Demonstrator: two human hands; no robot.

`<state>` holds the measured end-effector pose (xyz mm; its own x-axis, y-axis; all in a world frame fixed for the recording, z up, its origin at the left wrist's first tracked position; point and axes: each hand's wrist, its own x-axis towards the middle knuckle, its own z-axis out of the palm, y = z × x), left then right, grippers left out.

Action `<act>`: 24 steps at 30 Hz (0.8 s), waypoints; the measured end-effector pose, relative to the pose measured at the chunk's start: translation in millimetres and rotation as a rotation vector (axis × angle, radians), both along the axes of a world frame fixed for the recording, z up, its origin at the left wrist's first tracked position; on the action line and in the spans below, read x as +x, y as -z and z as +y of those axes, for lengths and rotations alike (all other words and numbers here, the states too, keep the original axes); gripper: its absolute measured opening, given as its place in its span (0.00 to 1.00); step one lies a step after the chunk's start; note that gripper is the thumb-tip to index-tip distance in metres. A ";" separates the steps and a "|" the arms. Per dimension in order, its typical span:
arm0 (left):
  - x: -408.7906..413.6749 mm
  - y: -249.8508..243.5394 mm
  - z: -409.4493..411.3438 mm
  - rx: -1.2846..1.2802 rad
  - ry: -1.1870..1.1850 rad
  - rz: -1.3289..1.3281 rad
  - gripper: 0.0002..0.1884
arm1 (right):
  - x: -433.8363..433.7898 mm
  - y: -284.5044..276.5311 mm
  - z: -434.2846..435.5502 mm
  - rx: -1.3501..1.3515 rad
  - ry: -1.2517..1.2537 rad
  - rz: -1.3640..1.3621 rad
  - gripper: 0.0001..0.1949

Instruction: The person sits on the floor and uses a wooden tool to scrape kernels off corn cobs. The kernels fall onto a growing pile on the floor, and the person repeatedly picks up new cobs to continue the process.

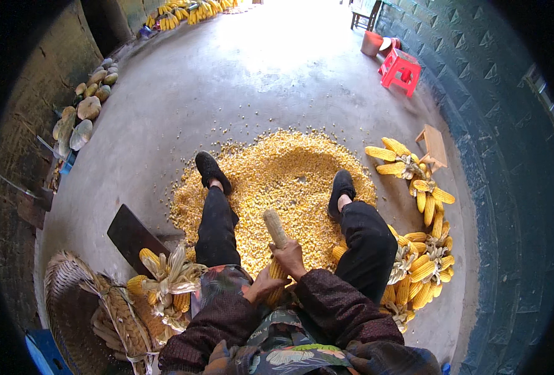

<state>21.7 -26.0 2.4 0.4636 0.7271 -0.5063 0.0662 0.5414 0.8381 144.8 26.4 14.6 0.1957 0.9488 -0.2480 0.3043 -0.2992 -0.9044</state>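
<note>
My left hand grips a yellow ear of corn low in front of my lap. A bare corn cob, stripped of its kernels, is in my right hand, and its upper end points away from me. The two hands are close together, with the cob's lower end hidden by the right fingers against the ear. Beneath and beyond them, a wide heap of loose corn kernels covers the floor between my outstretched legs.
Bundled ears of corn lie on my right near a small wooden stool. At my left are a woven basket holding bare cobs, husked ears and a dark board. Pumpkins line the left wall; a red plastic stool stands far right.
</note>
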 end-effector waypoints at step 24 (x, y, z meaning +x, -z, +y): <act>8.4 -13.0 9.5 0.078 -0.116 0.101 0.29 | 34.6 -8.0 13.3 -0.329 0.082 0.775 0.15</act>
